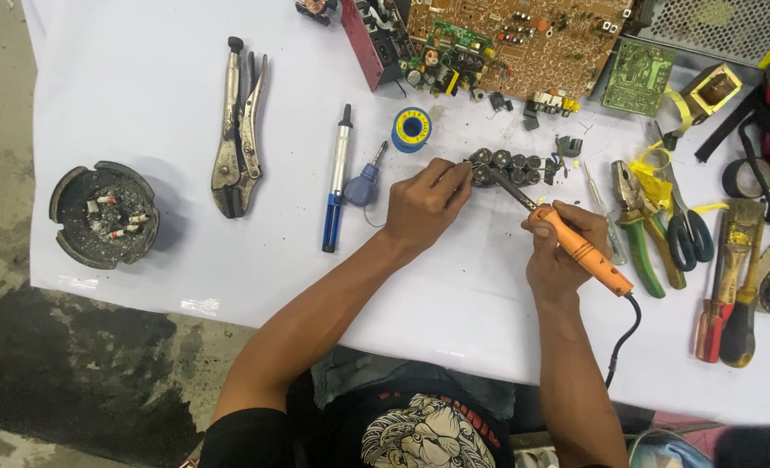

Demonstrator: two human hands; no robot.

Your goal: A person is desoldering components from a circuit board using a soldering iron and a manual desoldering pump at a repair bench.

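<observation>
Head view is showing me my right hand (556, 260) gripping one orange-handled soldering iron (567, 238), its tip touching a cluster of dark cylindrical capacitors (508, 166) near the far middle of the white table (142, 87). My left hand (427, 204) is pinching that cluster's near end. I am counting roughly eight capacitors; I cannot tell which joints are finished. One blue solder spool (411, 129) and one blue-and-silver desoldering pump (336, 178) are lying left, untouched.
</observation>
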